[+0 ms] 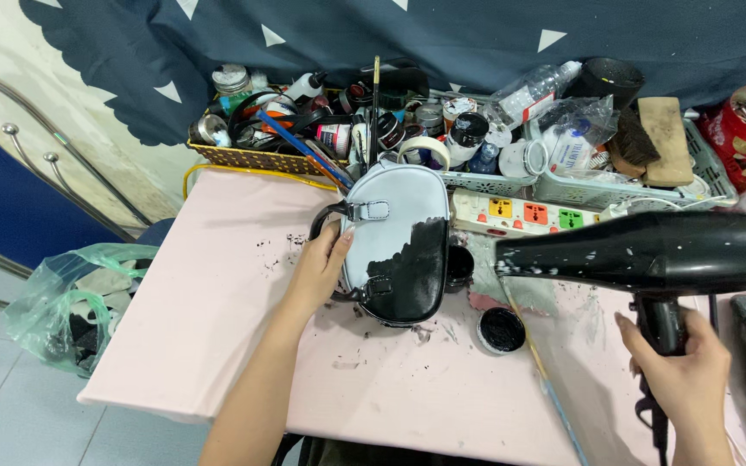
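Steadying the handbag [395,246] with spread left fingers [331,250]; right fingers [641,341] wrap the hairdryer [649,250].

Left arm comes up from the bottom edge, bare forearm angled up and right, wrist nearly straight. Left hand [319,267] is palm-down, fingers together and extended forward, thumb spread to the right, fingertips [336,235] curling over an edge; a flat steadying press, not a fist. Right arm enters at the lower right corner, only the wrist and a short stretch of forearm in view. Right hand [682,367] is upright, back of hand toward the camera, fingers wrapped round a handle in a full grip, index finger forward on its front side.
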